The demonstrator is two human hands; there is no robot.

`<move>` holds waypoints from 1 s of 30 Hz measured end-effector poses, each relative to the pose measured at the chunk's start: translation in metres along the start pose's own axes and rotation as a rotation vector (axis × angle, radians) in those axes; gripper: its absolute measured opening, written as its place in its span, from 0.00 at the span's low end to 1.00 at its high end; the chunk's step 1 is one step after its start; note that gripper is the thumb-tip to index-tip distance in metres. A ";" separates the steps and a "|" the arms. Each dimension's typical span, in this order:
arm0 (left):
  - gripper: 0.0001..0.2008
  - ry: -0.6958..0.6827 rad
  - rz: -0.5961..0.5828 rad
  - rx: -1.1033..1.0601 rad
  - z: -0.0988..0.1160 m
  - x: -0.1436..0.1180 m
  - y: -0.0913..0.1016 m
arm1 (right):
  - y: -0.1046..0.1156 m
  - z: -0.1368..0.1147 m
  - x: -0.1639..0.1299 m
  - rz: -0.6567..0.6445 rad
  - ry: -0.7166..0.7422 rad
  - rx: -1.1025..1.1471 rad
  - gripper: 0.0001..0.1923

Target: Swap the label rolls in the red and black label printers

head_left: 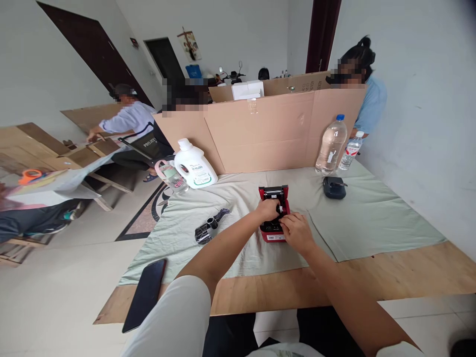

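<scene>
A small red and black machine (275, 237), which looks like a portable printer, stands on the cloth with its lid raised and a white label along its front. My left hand (268, 209) reaches into its open top from the left, fingers curled at a small dark piece with a white end. What exactly they grip is mostly hidden. From the right, my right hand (297, 230) leans over the machine's side wall, its bent fingertips close together inside. Anything between those fingertips is too small to make out. Left of the machine lies a shiny black film roll (204, 232) with a crumpled loose end.
A phone (145, 292) lies at the table's front left edge. Behind are a white detergent jug (195, 166), a pink-lidded clear cup (171, 176), two water bottles (332, 146) and a black case (334, 188). A cardboard partition (260, 136) closes the far side; several people sit beyond.
</scene>
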State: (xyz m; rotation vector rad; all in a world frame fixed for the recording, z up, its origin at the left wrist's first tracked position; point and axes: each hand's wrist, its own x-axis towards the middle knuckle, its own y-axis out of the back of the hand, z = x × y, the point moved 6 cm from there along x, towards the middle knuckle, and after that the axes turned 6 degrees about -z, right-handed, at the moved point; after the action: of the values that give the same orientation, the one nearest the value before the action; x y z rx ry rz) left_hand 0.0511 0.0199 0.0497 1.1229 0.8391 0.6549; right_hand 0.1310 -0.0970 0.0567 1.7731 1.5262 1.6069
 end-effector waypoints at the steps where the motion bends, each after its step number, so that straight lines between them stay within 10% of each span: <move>1: 0.19 0.008 -0.011 0.011 0.001 0.001 0.000 | 0.000 0.001 0.001 -0.003 -0.004 0.006 0.10; 17: 0.13 -0.333 0.028 0.220 0.010 -0.006 0.004 | 0.000 0.003 0.002 -0.038 0.009 -0.002 0.10; 30: 0.16 -0.237 -0.102 0.215 0.005 0.009 -0.012 | -0.007 0.006 0.019 -0.244 -0.059 -0.088 0.10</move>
State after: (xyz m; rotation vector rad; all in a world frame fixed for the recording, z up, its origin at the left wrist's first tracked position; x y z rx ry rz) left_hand 0.0607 0.0215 0.0373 1.3130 0.7689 0.3434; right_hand 0.1292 -0.0760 0.0596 1.5087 1.5511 1.4661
